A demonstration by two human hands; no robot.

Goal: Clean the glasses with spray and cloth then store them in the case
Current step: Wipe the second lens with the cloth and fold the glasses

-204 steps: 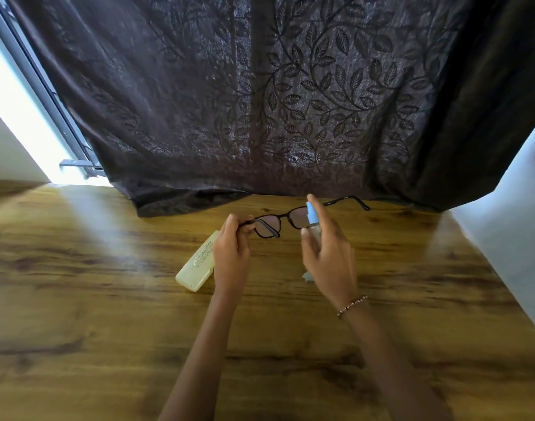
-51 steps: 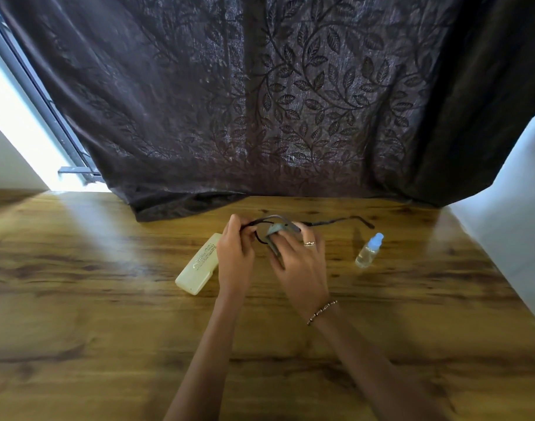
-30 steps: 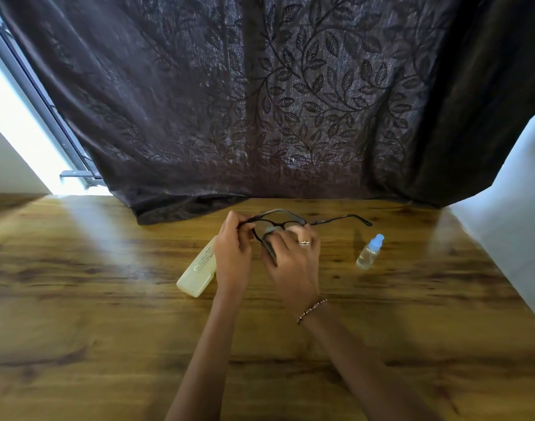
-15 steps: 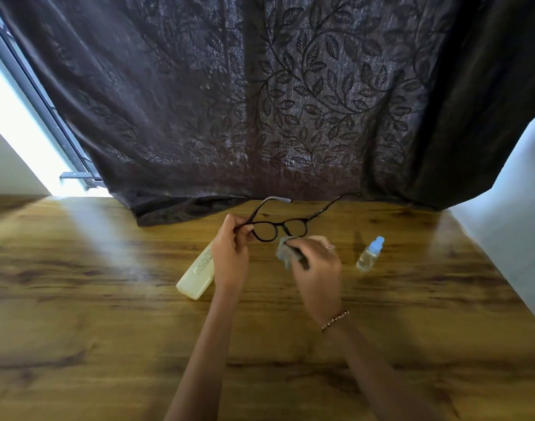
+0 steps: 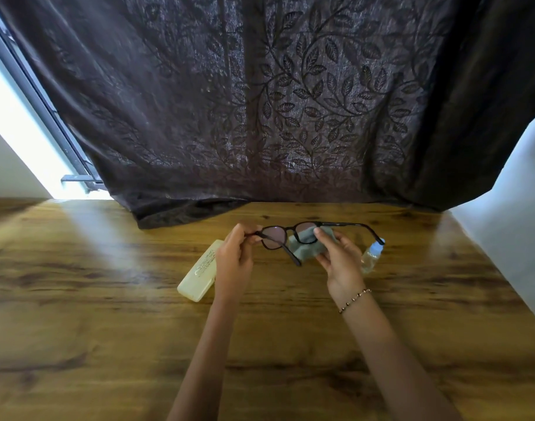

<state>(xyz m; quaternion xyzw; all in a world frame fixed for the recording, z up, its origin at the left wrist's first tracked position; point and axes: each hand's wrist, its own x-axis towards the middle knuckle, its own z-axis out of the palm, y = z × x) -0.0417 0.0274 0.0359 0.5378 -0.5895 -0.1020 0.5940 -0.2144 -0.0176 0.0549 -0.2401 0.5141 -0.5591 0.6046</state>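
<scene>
item: glasses (image 5: 273, 238), dark frame, tinted lenses, temples unfolded; held in the air above the table (image 5: 108, 299), lenses tilted toward the wearer's view. left hand (image 5: 234, 262): fingertips pinched on the frame's left corner near the hinge, likely so that both lenses are left free for wiping and the frame does not twist. right hand (image 5: 340, 265): fingers and thumb curled round the grey-green cloth (image 5: 304, 243), thumb pressing it against the right lens, the rest bunched in the palm; a beaded bracelet (image 5: 355, 300) at the wrist. step in hand, by judgement: wiping the right lens (the left lens is bare of cloth at this moment). spray bottle (image 5: 370, 256): upright on the table just right of the right hand, blue cap on, set aside within reach. case (image 5: 200, 273): pale, closed, flat on the table just beside the left hand, waiting for storage; it must be opened first. backdrop: dark leaf-patterned curtain (image 5: 260, 117), its hem resting on the table's far edge.
</scene>
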